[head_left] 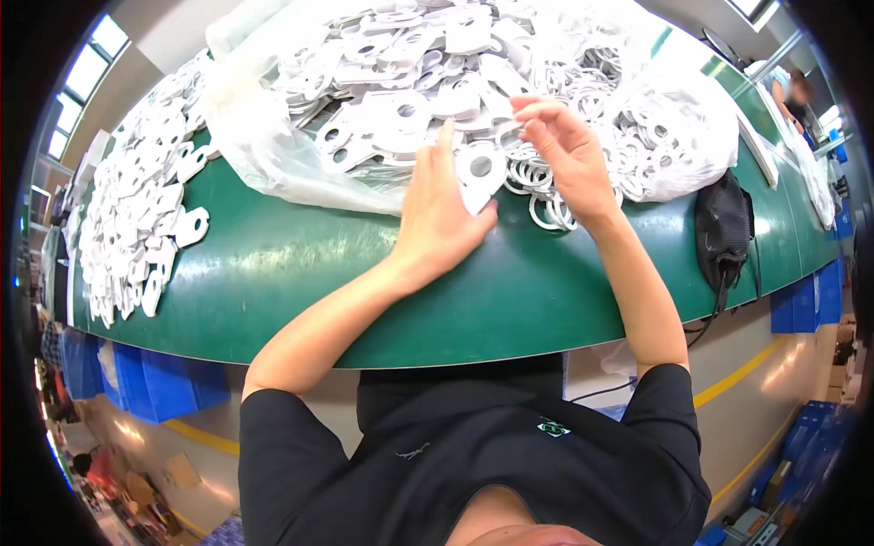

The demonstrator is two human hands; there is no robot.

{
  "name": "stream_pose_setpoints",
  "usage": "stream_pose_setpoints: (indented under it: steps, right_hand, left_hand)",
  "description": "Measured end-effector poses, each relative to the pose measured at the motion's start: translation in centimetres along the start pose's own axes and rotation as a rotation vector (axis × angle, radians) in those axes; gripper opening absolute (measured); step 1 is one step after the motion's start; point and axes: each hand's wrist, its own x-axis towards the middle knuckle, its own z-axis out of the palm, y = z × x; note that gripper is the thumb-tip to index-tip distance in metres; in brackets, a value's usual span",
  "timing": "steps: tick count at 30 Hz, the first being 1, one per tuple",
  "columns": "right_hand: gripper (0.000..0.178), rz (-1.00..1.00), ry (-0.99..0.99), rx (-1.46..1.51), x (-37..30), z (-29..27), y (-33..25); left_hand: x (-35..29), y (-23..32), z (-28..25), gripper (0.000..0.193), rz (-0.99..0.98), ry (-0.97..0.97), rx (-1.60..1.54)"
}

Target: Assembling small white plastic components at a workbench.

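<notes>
White ring-ended plate (pixel 472 187): near edge of the heap (pixel 393 135), far side of the green surface (pixel 319 282), long axis roughly near–far | left hand (pixel 435 211): nearer, clamped on it | right hand (pixel 581 169): apart, rightward, fingers curled, contents indeterminable

A long green tabletop (pixel 291 300) is curved by the lens across the room, its glossy surface streaked with reflected light, and behind it a pale wall (pixel 173 32) is broken at the upper left by dark-framed windows (pixel 86 77), through which bright white light is admitted. The grey-beige floor (pixel 737 414) is marked with yellow lines (pixel 742 375) and dotted with shiny reflections. Blue bins (pixel 164 382) are placed below the tabletop's left edge, while more blue containers (pixel 806 437) are gathered at the lower right.
</notes>
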Motion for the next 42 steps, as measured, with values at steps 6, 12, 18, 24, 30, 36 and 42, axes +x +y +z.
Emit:
stream_pose_setpoints:
  steps: [6,12,18,24,30,36,42]
  right_hand:
    - [0.013,0.043,-0.102,-0.073,-0.7,1.0,-0.4]
    - [0.014,-0.001,-0.142,-0.191,-0.9,1.3,0.1]
    - [0.021,0.210,-0.113,-0.148,-1.0,1.5,0.4]
    - [0.034,0.173,-0.089,-0.016,-0.9,1.7,-0.4]
    - [0.023,0.085,-0.043,-0.075,-0.8,1.4,0.1]
    - [0.016,-0.073,0.054,-0.736,0.2,-2.9,-3.7]
    - [0.016,-0.069,-0.374,-1.092,-0.8,-2.3,-3.5]
  left_hand:
    - [-0.8,0.1,0.6,0.098,0.014,0.073,0.145]
    - [-1.2,0.0,0.8,0.101,0.063,0.020,0.196]
    - [-1.0,-0.5,0.9,0.101,0.137,0.106,0.080]
    - [-0.8,-1.6,1.8,0.067,-0.263,-0.145,-0.788]
    - [-0.6,-1.4,1.3,0.037,-0.412,-0.387,-1.169]
    - [-0.3,-1.4,0.6,0.043,-0.550,-0.203,-1.309]
    - [-0.2,-1.7,0.8,0.041,-0.542,-0.238,-1.319]
